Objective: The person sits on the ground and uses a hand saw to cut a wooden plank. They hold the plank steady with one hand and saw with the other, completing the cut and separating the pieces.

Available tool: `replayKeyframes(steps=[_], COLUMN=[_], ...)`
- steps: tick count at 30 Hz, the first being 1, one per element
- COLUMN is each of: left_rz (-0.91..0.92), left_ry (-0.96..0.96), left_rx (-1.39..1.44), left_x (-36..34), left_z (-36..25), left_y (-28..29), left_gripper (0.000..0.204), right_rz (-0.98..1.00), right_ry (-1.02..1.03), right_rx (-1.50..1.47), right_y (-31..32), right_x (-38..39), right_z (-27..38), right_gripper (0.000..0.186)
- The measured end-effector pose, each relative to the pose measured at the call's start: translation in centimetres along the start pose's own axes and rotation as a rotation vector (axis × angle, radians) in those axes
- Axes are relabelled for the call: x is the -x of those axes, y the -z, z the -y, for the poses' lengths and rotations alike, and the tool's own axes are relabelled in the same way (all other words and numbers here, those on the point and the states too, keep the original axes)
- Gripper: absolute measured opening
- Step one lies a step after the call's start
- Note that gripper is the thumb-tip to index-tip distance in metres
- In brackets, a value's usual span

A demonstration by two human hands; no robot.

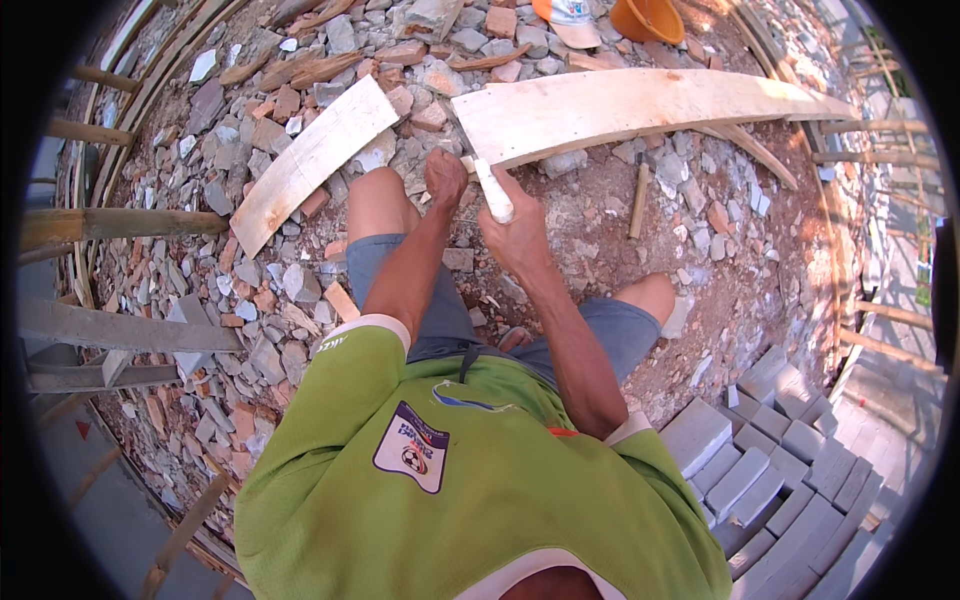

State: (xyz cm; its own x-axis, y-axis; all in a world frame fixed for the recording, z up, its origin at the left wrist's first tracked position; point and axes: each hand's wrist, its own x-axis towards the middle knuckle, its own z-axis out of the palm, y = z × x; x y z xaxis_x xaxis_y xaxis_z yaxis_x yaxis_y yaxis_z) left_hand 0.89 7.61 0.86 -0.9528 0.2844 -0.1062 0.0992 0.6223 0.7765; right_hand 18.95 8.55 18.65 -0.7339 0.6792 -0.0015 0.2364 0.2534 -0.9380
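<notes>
My right hand (515, 230) is closed round the white handle (494, 190) of a tool, apparently a saw seen edge-on, at the left end of a long pale board (620, 110). My left hand (445, 175) is curled closed just left of it, near the board's lower corner; what its fingers hold, if anything, is hidden. A shorter pale plank (300, 175) lies to the left on rubble, separated from the long board. A short wooden-handled tool (638, 200) lies on the dirt to the right.
Broken brick and concrete (250, 350) surround my bent legs. An orange bucket (648, 20) and a cap (565, 20) sit at the back. Bamboo poles and beams (125, 222) edge the left side, more poles (890, 315) the right. Grey blocks (735, 485) are stacked at lower right.
</notes>
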Motion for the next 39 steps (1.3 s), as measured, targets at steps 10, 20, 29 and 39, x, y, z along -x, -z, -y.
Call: replayKeyframes(steps=[10,20,29,39], left_rz=[-0.109,-0.044,-0.033,-0.043], left_ry=[0.017,0.022,-0.063,-0.006], left_rx=[0.093,0.12,0.091,0.067], left_x=[-0.4,0.4,0.2,0.5], left_z=[0.1,-0.5,0.9,0.3], left_y=[0.5,-0.4,-0.4,1.1], left_gripper=[0.031,0.028,0.029,0.029], right_rz=[0.106,0.021,0.063,0.035], right_ry=[-0.08,0.032,-0.086,-0.094], right_rx=[0.066,0.103,0.004,0.051], right_y=[6.6,4.2,0.9,6.8], right_x=[11.9,8.3,1.9,16.8], right_z=[3.4,1.7,1.4,3.4], right_gripper=[0.062,0.062,0.056,0.06])
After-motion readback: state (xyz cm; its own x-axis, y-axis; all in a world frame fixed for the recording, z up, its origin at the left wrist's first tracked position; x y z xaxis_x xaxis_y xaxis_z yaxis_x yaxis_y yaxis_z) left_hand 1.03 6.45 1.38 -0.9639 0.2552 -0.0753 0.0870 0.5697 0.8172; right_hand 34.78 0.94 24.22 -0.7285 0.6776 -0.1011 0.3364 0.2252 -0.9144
